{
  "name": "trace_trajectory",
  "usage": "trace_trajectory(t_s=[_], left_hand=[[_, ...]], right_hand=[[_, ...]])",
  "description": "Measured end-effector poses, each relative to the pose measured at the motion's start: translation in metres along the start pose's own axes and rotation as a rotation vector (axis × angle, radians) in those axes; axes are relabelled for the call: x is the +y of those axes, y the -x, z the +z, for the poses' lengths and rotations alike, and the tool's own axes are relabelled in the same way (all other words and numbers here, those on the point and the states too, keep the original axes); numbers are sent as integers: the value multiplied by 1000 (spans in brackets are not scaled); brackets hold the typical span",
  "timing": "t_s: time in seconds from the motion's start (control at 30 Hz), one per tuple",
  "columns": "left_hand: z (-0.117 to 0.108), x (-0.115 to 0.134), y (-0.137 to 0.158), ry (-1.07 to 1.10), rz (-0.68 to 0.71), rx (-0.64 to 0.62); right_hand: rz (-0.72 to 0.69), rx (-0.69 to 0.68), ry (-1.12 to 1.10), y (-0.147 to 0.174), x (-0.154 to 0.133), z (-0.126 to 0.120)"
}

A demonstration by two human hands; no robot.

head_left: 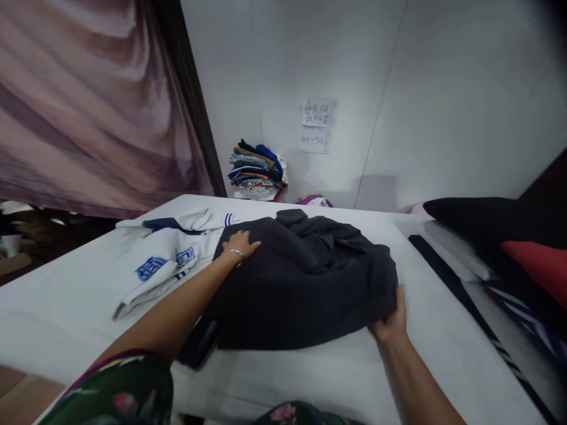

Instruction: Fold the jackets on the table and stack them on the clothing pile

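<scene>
I'm resting my left hand (239,245), fingers loosely spread and gripping nothing, on the dark garment (301,289) lying across the desk (345,383). My right hand (393,323) is cupping its edge, fingers partly hidden; I can't tell how firmly. Smoothing is looking half done: the far side is bunching.

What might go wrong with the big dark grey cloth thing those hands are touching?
If the right hand tugs, the dark grey cloth garment, already rumpled, might crease more. Sliding left, it could bunch up the white garment with blue printing beside it, or nudge the shiny black object at its near left corner.
</scene>
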State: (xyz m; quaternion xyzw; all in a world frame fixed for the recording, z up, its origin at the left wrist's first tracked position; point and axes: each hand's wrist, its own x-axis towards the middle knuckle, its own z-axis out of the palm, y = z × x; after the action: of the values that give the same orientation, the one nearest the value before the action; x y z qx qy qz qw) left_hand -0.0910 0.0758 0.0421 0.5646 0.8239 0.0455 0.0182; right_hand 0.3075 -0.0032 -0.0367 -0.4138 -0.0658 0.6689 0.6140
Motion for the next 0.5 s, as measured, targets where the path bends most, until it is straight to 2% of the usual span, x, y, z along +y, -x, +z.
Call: trace_trajectory(t_s=[0.1,0.2,0.3,0.4,0.5], left_hand=[[17,-31,-7,-22,-182,-146],[27,-32,-3,-67,-193,-218],[26,-17,0,-131,-131,-195],[22,3,4,-74,12,-193],[21,26,17,14,179,-249]], right_hand=[[43,-31,-35,0,0,2],[51,6,-31,1,-1,6],[33,48,-9,-1,-1,6],[19,70,-4,-4,-1,4],[-56,76,9,-6,-1,3]])
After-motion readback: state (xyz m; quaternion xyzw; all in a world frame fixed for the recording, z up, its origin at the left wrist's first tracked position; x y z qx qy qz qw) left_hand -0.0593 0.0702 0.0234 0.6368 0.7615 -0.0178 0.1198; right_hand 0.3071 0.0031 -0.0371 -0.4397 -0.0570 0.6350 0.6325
